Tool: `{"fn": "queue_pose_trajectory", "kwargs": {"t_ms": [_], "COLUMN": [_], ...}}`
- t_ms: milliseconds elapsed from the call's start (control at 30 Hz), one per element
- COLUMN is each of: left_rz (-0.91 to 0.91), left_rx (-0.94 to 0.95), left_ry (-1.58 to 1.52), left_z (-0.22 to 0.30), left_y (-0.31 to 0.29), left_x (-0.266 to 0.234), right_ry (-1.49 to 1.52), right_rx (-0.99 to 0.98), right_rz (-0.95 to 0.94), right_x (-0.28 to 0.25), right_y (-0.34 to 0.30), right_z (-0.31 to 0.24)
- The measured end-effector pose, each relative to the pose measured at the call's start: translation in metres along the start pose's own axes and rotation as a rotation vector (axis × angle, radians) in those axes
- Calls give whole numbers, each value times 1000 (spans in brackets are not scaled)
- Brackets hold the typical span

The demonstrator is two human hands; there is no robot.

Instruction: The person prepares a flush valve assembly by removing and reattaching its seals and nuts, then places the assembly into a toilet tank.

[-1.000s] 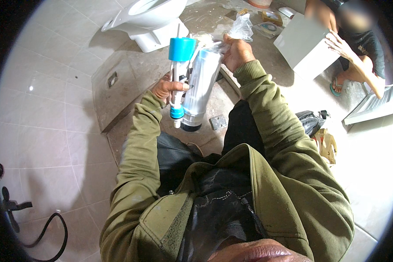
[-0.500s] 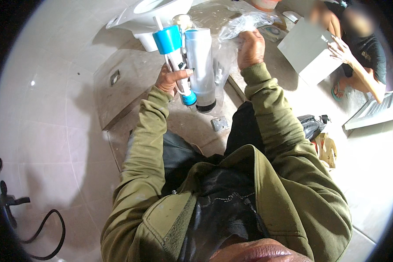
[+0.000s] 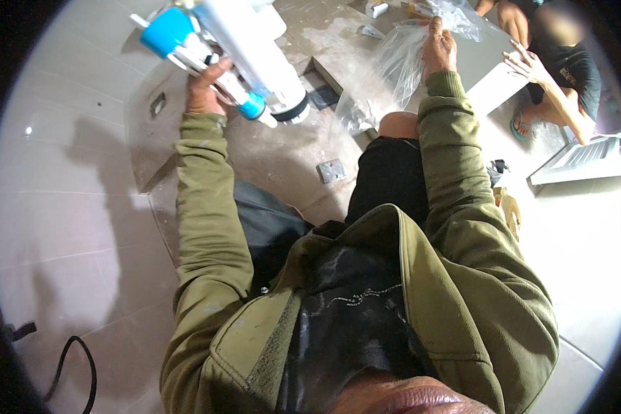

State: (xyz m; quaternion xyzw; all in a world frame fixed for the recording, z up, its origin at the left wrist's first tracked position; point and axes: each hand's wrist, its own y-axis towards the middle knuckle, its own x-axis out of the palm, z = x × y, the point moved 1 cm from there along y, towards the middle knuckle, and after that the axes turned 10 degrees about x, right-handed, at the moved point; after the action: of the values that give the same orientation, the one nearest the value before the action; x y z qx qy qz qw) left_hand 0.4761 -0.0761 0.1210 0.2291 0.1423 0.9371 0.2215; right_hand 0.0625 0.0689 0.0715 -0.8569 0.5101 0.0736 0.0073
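On my feed I count one left hand, one valve and one cylinder at upper left, one right hand, one bag, one box and one co-worker toward upper right, one plate near centre, and one hose at lower left.

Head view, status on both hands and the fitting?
Left hand holding blue-and-white fitting, white cylinder alongside. Right hand holding clear plastic bag, apart from both. White box beyond right hand.

Smooth plastic fitting, glossy filmy plastic bag, matt cloth jacket
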Motion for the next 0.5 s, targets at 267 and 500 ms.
{"fn": "queue_pose_trajectory", "kwargs": {"t_ms": [267,500], "left_rz": [51,35], "left_rx": [-37,-128], "left_ry": [-14,-33], "left_z": [-12,-25], "left_y": [20,26], "left_x": [-29,-14], "right_ry": [-110,-1297], "right_rx": [-195,-102], "right_rz": [-33,-193], "right_x": [-104,-254], "right_y": [-8,-32], "right_z": [44,148]}}
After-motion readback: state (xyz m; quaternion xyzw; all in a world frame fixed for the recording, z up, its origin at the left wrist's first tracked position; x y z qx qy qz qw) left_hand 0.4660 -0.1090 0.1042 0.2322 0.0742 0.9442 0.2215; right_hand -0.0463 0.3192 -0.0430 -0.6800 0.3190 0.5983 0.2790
